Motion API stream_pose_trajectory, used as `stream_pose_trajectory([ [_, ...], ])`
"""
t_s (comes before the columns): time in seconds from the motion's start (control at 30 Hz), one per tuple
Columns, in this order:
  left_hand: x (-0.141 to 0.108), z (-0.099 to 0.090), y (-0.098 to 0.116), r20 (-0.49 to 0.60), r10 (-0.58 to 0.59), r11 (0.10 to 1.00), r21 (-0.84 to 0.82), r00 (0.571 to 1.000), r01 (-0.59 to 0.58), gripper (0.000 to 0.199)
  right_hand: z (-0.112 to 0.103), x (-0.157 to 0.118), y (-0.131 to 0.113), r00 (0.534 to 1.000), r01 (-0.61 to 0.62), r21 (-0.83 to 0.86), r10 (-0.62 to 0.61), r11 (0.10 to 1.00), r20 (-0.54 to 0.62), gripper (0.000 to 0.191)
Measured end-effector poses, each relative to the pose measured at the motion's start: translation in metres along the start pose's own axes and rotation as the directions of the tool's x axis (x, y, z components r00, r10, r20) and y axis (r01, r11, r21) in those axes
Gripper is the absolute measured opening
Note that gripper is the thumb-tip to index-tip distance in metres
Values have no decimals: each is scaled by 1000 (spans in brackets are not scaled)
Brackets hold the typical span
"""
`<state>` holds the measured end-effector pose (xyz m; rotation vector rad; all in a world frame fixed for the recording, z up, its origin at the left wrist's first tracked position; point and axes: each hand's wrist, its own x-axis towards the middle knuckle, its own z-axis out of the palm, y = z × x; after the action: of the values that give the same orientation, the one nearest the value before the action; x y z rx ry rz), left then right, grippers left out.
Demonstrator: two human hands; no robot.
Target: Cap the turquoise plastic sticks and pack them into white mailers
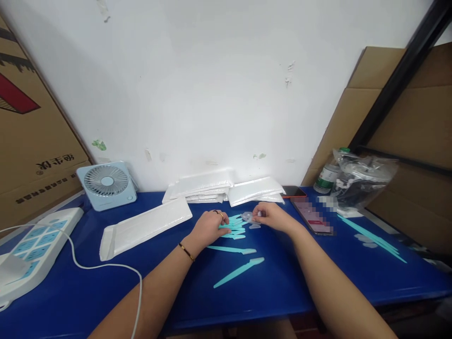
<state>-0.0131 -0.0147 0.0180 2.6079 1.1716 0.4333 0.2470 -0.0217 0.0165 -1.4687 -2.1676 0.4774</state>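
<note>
And here's the left hand (210, 227), fingers curled over a fanned bunch of teal sticks (237, 226) in the middle of the desk (275, 292); whether it truly grips them, nobody can tell from here! Opposite, the right hand (271, 215) has thumb and fingertips drawn together right at some small clear plastic pieces (247, 216); is one of them pinched? Too small to call!

Just nearer the body, two pale-tipped sticks lie loose: an upper stick (231, 249) beside the bunch, and a lower stick (240, 272) slanting on its own. So the sorting looks part-way along, judging by the scatter: the central bunch sits ungathered, those two are apart, and way over on the right there's a smaller group of teal sticks (374, 240) with more clear bits (365, 241) beside it!

Out further, a single white mailer (146, 228) lies slanted to the left, its contents hidden, while the left stack of mailers (201, 185) and the right stack of mailers (256, 189) rest back by the wall (212, 103). Nothing shows whether any are filled! A phone (312, 216) lies beyond the right hand, then a bottle (326, 178) and a clear bag (363, 176); far left, a blue fan (107, 186) and a power strip (45, 240)
</note>
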Motion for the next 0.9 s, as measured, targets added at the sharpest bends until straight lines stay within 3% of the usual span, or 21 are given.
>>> stream_pose_trajectory([
  [0.07, -4, -2, 4, -5, 79, 996, 32, 997, -79, 33, -3, -1, -1, 999, 9, -25, -10, 1000, -42, 18],
  [0.13, -10, -4, 11, 82, 168, 984, 47, 982, -172, 35, -6, -3, -7, 999, 32, 14, -32, 999, -23, 21],
  [0.23, -17, -3, 21, 194, 217, 965, 108, 957, -241, 23, -5, -8, -19, 980, 86, 125, -106, 988, 166, 26],
  [0.33, -17, 2, 25, 152, 192, 955, 199, 969, -221, 17, 1, -10, -27, 915, 119, 163, -172, 979, 364, 32],
  [0.43, -15, 4, 23, 85, 166, 958, 222, 982, -181, 15, 7, -9, -30, 878, 102, 160, -164, 982, 450, 30],
  [0.63, -16, 1, 19, 152, 179, 964, 172, 972, -204, 21, 11, -9, -33, 889, 124, 91, -151, 988, 432, 37],
  [0.8, -15, 5, 21, 141, 193, 936, 271, 971, -226, 15, 19, -11, -37, 902, 167, 38, -168, 985, 397, 9],
  [0.9, -13, 6, 19, 118, 204, 920, 316, 972, -231, 20, 17, -11, -39, 913, 198, 24, -193, 980, 358, 10],
])
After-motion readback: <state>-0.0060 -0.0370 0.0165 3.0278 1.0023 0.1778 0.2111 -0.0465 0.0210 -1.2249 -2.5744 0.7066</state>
